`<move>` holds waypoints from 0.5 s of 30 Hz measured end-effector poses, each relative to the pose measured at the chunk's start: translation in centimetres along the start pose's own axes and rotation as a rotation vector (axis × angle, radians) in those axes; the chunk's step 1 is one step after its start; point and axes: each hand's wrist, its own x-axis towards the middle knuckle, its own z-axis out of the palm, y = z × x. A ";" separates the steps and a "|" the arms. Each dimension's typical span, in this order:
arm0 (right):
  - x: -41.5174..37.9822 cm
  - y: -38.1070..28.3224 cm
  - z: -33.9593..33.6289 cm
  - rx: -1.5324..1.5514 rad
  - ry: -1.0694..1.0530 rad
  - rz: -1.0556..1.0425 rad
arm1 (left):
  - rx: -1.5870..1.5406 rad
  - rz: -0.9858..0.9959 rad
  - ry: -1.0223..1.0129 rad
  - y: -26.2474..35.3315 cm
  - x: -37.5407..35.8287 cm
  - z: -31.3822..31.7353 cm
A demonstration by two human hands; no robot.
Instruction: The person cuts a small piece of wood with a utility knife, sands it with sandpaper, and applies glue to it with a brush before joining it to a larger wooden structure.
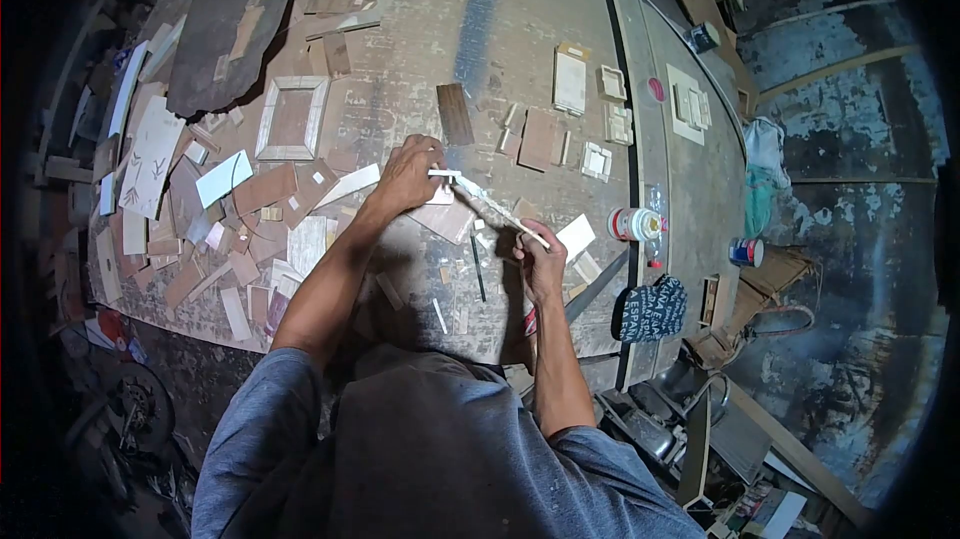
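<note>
My left hand [408, 175] pinches a small white strip [443, 173] at its fingertips, above the middle of the worktable. In my right hand [541, 261] is a thin wooden stick [505, 215], gripped near its lower end. Its far end, coated with something white, meets the strip. Below lie a brown wood offcut [440, 220] and a dark green pencil [478, 269]. A handsaw [598, 288] rests beside my right hand, partly hidden by the forearm.
Wood scraps [255, 189] and a square wooden frame [292, 117] cover the left side. Small wooden assemblies [570, 79] sit at the back right. A white tub with a red label [632, 224] and a dark patterned cap [655, 309] are to the right, near a gap [622, 99] between boards.
</note>
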 end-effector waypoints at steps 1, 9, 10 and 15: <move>0.0 0.1 -0.1 0.004 -0.007 0.004 | 0.000 0.003 0.006 -0.1 0.0 0.0; 0.2 -0.2 -0.3 -0.051 -0.010 -0.029 | 0.006 -0.003 -0.001 -0.3 0.0 0.2; 0.2 -0.2 -0.2 -0.080 -0.008 -0.045 | 0.006 0.000 -0.002 -0.4 0.0 0.2; 0.0 -0.4 -0.2 -0.217 -0.019 -0.151 | 0.015 0.006 -0.009 -0.2 0.0 -0.1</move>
